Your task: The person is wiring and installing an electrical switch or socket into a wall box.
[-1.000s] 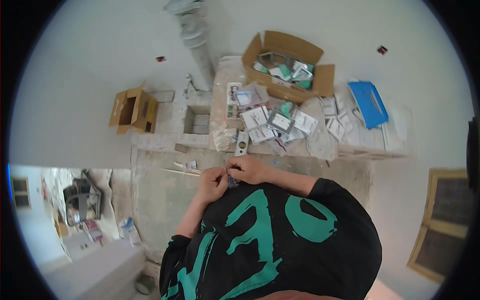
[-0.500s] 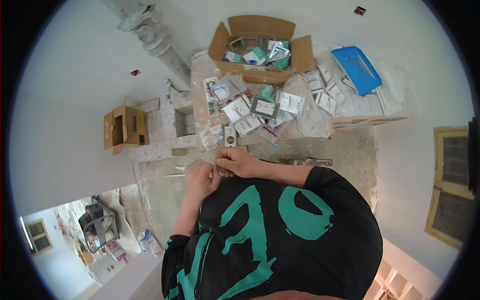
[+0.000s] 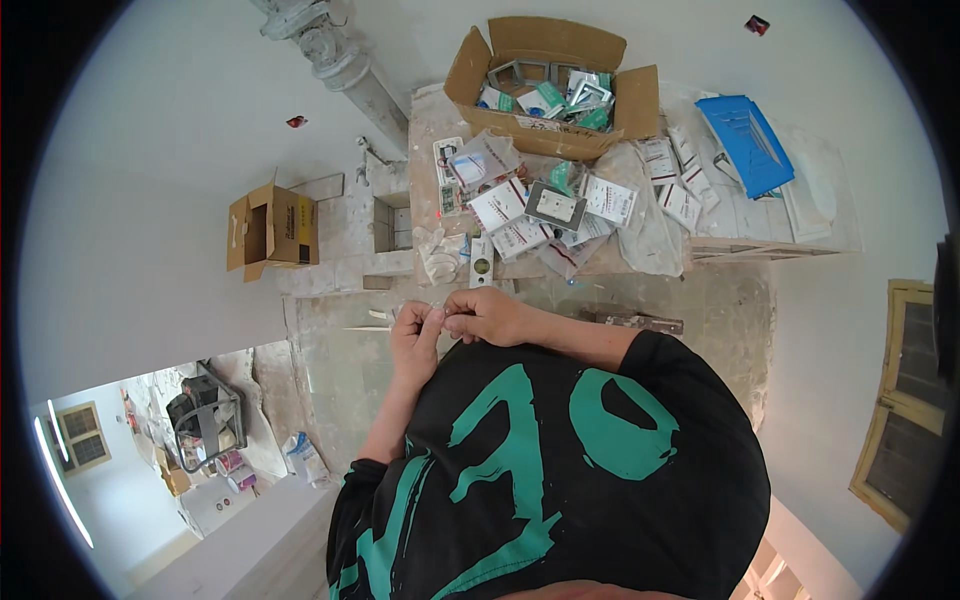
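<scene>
My left hand [image 3: 415, 335] and my right hand [image 3: 487, 316] meet in front of my chest, fingertips pinched close together. Whatever sits between the fingers is too small to make out. Just beyond them, at the near edge of the worktop [image 3: 425, 185], lie a short level [image 3: 481, 262] and a pair of white gloves [image 3: 440, 255]. Farther back are several flat white packets [image 3: 499, 205] with printed labels, and a grey-framed plate [image 3: 556, 205] rests on top of them.
An open cardboard box [image 3: 560, 138] of metal frames and green-and-white packets stands at the back. To its right lies a blue plastic piece [image 3: 745, 145]. Another cardboard box [image 3: 295, 230] sits at the left, near a tap [image 3: 364, 172]. A pipe [image 3: 350, 80] slopes down the wall.
The view has shifted, so the worktop appears farther right and slightly higher. My hands have risen slightly and remain together, with the left fingers now pointing more upward.
</scene>
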`<action>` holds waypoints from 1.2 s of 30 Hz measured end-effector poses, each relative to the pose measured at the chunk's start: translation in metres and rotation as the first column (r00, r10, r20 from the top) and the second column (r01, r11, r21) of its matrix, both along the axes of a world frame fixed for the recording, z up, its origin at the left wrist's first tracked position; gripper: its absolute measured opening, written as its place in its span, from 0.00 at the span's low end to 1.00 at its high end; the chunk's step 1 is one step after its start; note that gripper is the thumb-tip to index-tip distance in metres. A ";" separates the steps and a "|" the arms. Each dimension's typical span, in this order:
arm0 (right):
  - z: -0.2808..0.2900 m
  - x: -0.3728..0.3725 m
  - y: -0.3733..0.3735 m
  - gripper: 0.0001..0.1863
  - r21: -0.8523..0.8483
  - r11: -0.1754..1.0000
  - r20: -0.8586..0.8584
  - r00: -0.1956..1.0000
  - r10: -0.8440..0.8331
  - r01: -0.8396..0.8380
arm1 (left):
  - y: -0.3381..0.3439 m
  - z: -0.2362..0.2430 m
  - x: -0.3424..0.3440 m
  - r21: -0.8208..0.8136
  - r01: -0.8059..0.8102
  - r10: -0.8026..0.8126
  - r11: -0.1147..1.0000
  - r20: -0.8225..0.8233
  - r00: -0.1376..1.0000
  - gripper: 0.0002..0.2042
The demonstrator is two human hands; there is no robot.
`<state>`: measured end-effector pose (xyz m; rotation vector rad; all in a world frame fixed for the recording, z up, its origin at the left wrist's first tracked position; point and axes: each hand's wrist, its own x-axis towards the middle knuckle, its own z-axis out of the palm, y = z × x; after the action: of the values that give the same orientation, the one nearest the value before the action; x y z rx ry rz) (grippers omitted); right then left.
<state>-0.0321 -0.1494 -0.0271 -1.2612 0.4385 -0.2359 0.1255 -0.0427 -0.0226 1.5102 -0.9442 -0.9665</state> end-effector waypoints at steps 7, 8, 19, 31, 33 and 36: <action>-0.072 -0.023 -0.054 0.14 -0.447 0.881 -0.272 0.914 -0.300 0.156 | -0.002 0.008 -0.009 0.031 -0.205 0.197 0.978 -0.446 0.873 0.03; -0.096 -0.036 -0.065 0.15 -0.531 0.812 -0.313 0.834 -0.453 0.241 | -0.003 0.011 -0.011 0.064 -0.263 0.255 0.963 -0.542 0.801 0.03; -0.164 -0.100 -0.090 0.21 -0.958 0.279 -0.196 0.576 -0.794 0.059 | 0.005 -0.016 -0.003 -0.017 -0.100 0.072 0.995 -0.576 0.814 0.03; -0.136 -0.151 -0.143 0.14 -0.905 0.013 0.192 0.436 -0.879 0.426 | -0.006 0.000 -0.011 0.072 -0.151 0.166 0.986 -0.540 0.825 0.03; -0.104 -0.147 -0.158 0.12 -0.853 -0.090 0.359 0.452 -0.817 0.514 | -0.005 0.001 -0.009 0.122 -0.124 0.170 0.985 -0.541 0.824 0.04; -0.052 -0.137 -0.192 0.11 -0.808 -0.080 0.404 0.450 -0.797 0.583 | -0.002 0.001 -0.008 0.175 -0.120 0.193 0.977 -0.505 0.841 0.04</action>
<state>-0.1695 -0.3417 -0.0793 -2.0424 1.3241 -1.5061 0.1178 -0.0443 -0.0219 1.3069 -0.3619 -1.2537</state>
